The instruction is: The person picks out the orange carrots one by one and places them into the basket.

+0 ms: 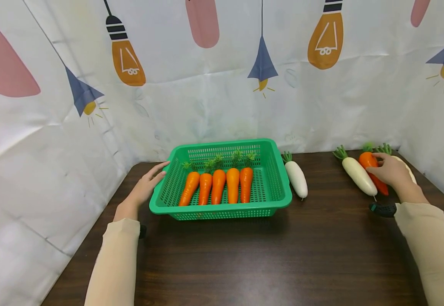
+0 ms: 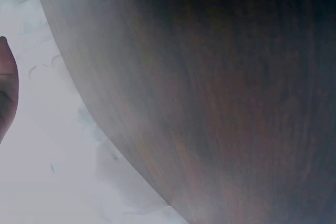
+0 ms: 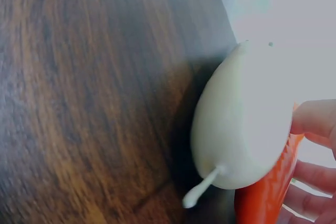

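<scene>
At the table's right side, my right hand [image 1: 393, 173] grips an orange carrot [image 1: 367, 160] with a leafy green top. In the right wrist view the thumb and fingers [image 3: 315, 174] lie on either side of the carrot [image 3: 261, 203]. A white radish [image 1: 360, 176] lies just left of it, and another radish [image 1: 405, 165] is partly hidden behind the hand. My left hand [image 1: 144, 187] rests at the left rim of a green plastic basket [image 1: 222, 209], fingers extended. Several carrots [image 1: 218, 187] lie side by side in the basket, tops toward the back.
A third white radish [image 1: 297, 178] lies against the basket's right side. The dark wooden table [image 1: 245, 259] has a patterned white cloth [image 1: 206, 102] hanging behind it and at both sides. Table edges run close by each arm.
</scene>
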A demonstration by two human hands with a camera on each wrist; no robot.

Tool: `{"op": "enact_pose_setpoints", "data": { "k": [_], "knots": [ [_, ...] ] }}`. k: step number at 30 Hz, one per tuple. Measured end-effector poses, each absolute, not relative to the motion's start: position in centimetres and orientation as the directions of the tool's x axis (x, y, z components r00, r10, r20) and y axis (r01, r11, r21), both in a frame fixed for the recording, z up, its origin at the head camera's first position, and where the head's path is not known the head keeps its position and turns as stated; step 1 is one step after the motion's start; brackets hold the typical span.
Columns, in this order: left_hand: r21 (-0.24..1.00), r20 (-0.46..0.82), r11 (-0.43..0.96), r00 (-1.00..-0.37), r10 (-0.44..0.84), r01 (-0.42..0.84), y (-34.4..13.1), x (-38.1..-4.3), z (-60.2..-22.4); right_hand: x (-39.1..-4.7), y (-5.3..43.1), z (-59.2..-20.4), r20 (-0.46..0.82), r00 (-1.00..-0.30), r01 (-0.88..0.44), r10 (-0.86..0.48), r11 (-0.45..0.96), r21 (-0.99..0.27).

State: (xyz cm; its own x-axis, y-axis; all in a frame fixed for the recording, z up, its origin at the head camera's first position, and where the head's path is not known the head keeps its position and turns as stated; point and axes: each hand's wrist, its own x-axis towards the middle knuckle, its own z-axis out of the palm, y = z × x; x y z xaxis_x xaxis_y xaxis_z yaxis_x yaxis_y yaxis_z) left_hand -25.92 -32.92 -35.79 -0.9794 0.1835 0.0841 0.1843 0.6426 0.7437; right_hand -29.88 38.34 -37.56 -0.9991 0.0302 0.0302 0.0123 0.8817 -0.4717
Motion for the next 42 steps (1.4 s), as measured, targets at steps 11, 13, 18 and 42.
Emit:
{"op": "enact_pose_setpoints", "data": {
  "k": [11, 13, 18, 42],
  "knots": [
    [0.743, 0.09, 0.641, -0.977, 0.191, 0.194, -33.0, -25.9, -35.8, -28.9, 38.1, -36.3, 0.058, -0.997, 0.013, 0.05, 0.858, -0.513],
    [0.745, 0.092, 0.637, -0.976, 0.197, 0.199, -33.0, -25.9, -35.8, -28.8, 38.0, -36.0, 0.06, -0.997, 0.016, 0.056, 0.851, -0.524],
    [0.746, 0.094, 0.634, -0.975, 0.2, 0.202, -33.0, -26.0, -35.8, -28.2, 37.7, -35.1, 0.057, -0.996, 0.019, 0.064, 0.812, -0.583],
    [0.751, 0.088, 0.632, -0.977, 0.195, 0.194, -32.9, -25.8, -35.7, -27.3, 35.6, -32.4, 0.008, -0.999, -0.026, -0.033, 0.582, -0.813]
  ]
}}
